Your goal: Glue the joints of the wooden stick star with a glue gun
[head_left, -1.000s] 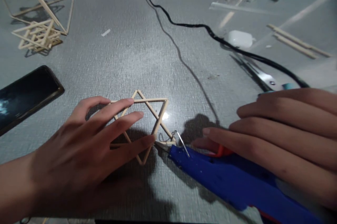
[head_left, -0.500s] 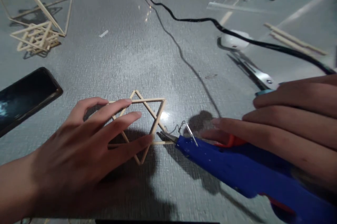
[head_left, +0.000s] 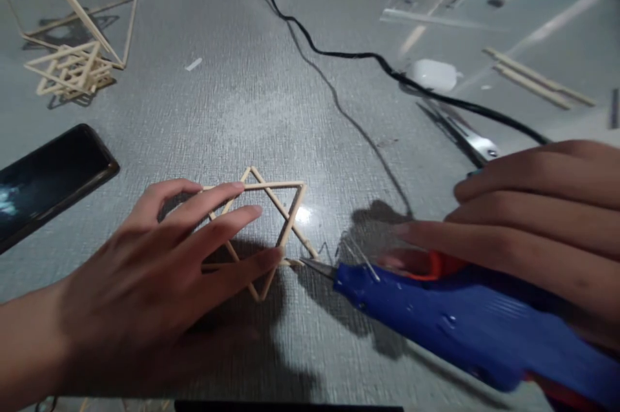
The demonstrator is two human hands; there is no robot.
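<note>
A six-pointed star of thin wooden sticks (head_left: 285, 205) lies flat on the grey table (head_left: 271, 108). My left hand (head_left: 159, 263) rests on it with the fingers spread, pressing its left half down. My right hand (head_left: 533, 231) grips a blue hot glue gun (head_left: 436, 321), a finger on its orange trigger. The gun's metal nozzle (head_left: 317, 266) points left and sits at the star's lower right point, where two sticks cross. The gun's black cord (head_left: 339, 53) runs off toward the far edge.
A dark phone (head_left: 48, 179) lies at the left. Stick frames and a stack of stick stars (head_left: 72, 70) stand far left. Scissors (head_left: 465, 137), a white case (head_left: 431, 74) and loose sticks (head_left: 537, 79) lie at the right.
The glue gun shifted slightly to the right along the star's lower right point, its nozzle staying at the joint. My left hand has held still on the star.
</note>
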